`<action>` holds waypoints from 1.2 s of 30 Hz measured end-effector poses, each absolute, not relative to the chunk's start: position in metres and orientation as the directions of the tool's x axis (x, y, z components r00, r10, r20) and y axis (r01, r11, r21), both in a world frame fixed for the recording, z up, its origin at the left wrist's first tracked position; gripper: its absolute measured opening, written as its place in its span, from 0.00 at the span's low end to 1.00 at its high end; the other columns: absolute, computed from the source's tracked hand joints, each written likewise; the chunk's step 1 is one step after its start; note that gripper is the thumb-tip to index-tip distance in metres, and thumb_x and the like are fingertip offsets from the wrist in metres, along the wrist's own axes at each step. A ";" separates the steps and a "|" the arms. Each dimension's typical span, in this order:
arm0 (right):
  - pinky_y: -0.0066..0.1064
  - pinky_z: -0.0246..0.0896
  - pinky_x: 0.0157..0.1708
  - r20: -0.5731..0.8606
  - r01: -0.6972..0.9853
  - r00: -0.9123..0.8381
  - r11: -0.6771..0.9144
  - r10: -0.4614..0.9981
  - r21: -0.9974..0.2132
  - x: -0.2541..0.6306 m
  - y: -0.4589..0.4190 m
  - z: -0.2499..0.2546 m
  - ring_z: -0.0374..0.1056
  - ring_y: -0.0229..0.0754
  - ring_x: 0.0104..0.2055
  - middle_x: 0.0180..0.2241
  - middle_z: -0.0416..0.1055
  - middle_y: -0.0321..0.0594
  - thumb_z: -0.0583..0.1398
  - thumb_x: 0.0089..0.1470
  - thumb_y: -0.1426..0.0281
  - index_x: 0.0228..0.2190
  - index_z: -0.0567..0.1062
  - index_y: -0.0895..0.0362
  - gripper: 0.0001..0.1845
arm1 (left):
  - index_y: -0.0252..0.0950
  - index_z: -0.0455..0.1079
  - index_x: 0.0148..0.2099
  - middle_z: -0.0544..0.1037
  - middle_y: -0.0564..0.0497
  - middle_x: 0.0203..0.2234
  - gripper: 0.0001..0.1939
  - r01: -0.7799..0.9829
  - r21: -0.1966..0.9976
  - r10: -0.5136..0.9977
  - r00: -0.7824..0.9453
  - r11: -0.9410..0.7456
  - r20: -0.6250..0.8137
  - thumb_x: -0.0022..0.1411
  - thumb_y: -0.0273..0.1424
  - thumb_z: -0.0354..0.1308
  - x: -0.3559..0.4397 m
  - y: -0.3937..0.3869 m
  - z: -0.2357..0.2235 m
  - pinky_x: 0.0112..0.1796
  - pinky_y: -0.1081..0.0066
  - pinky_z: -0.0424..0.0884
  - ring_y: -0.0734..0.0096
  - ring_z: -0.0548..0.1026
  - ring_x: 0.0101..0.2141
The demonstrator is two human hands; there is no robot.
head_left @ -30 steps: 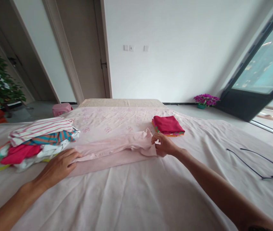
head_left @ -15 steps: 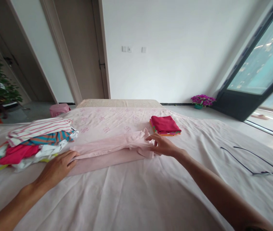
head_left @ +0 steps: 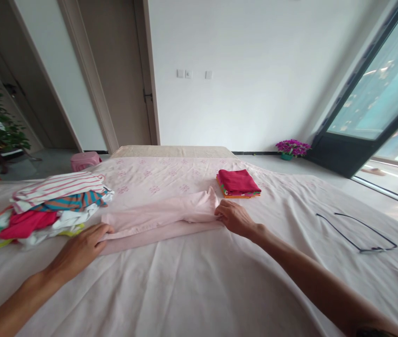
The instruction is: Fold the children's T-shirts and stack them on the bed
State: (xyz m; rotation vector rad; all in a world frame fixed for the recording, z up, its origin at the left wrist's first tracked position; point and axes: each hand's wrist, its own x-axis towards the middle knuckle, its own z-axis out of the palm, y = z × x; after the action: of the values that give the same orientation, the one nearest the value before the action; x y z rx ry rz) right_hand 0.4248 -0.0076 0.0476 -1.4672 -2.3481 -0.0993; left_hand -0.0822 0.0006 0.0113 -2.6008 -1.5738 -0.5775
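A pale pink garment lies folded into a long strip across the bed in front of me. My left hand pinches its left end, fingers closed on the cloth. At the opposite end, my right hand grips the edge with fingers curled together. The strip's upper layer sits a little back from the lower one, which shows along the near side. Just beyond my right hand is a neat stack of folded clothes, red on top. A loose heap of clothes rests to the left, past my left hand.
Eyeglasses with dark temples lie on the bed sheet at the right. A pink stool stands beyond the bed at the left. Purple flowers in a pot stand on the floor near the glass door.
My right hand has closed on the garment's right end, where its fingers were more spread before. The upper layer looks smoother and flatter. My left hand stays at the left end.
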 end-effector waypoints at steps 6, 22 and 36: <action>0.29 0.55 0.35 0.362 0.881 -0.402 0.463 0.841 -0.098 0.430 -0.019 0.038 0.65 0.41 0.36 0.33 0.71 0.39 0.55 0.50 0.82 0.32 0.76 0.54 0.14 | 0.41 0.66 0.42 0.78 0.50 0.40 0.09 0.873 0.136 0.844 0.398 -0.469 0.359 0.61 0.27 0.48 -0.086 -0.010 0.005 0.40 0.69 0.69 0.64 0.77 0.42; 0.29 0.58 0.35 0.275 0.894 -0.294 0.365 0.915 -0.259 0.426 -0.030 0.066 0.69 0.42 0.36 0.35 0.75 0.38 0.55 0.47 0.79 0.34 0.77 0.53 0.15 | 0.39 0.74 0.40 0.79 0.48 0.38 0.24 0.895 0.161 0.894 0.372 -0.416 0.249 0.49 0.16 0.43 -0.077 -0.017 0.036 0.44 0.62 0.68 0.61 0.76 0.42; 0.52 0.47 0.63 0.129 0.975 -0.217 0.221 0.968 -0.019 0.377 0.061 0.009 0.46 0.57 0.69 0.66 0.54 0.57 0.49 0.66 0.59 0.63 0.61 0.62 0.29 | 0.38 0.63 0.65 0.63 0.37 0.64 0.27 0.934 0.081 0.913 0.319 -0.349 0.253 0.68 0.41 0.46 0.021 0.040 -0.014 0.60 0.46 0.54 0.48 0.59 0.64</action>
State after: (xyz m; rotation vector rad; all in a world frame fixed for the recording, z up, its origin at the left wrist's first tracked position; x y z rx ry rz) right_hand 0.3768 0.0612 0.0088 -1.8904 -2.3647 -0.1000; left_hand 0.0213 0.0402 -0.0144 -2.4857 -1.7444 -0.3914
